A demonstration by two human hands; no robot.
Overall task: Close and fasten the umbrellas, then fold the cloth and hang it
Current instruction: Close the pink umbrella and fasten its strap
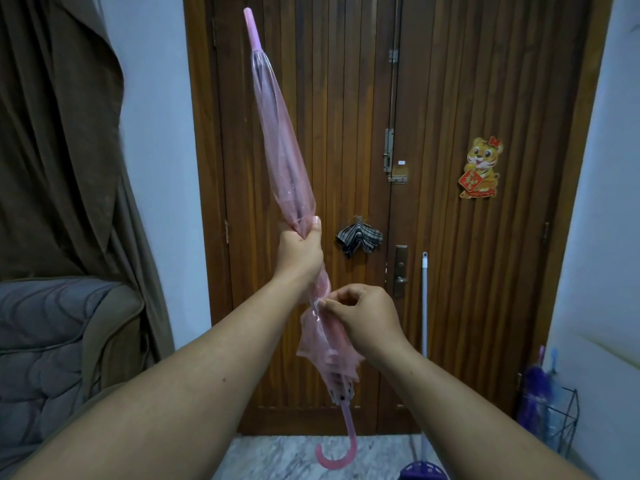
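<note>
Umbrella (277,133) first: I hold the pink see-through one up in front of the wooden door (450,98); its long line runs from the tip, high and a bit to the left, down to the curved handle (337,455) hanging low near the floor (277,455); it is closed but not tied yet; the top half is rolled thin and neat, the bottom half is loose and crinkly and puffs out just under my hands

My left hand (300,252) is the higher one; its grip is wrapped tight round the bunched middle of the umbrella, thumb up; my right hand (363,318) sits just below it and to the right, and it is the one nearer the loose part; its fingertips (323,304) are pressed together, pinching a small clear bit at the side of the folds; I think that bit is the strap, but it is too small to be sure

So the thing to fasten lies right at my right grip, and I guess the next move is to pull it round the loose folds

A checked cloth (359,240) hangs bunched on the door, well behind my hands; another umbrella (536,382), a purple one, stands in a wire rack (561,420) at the far right
</note>
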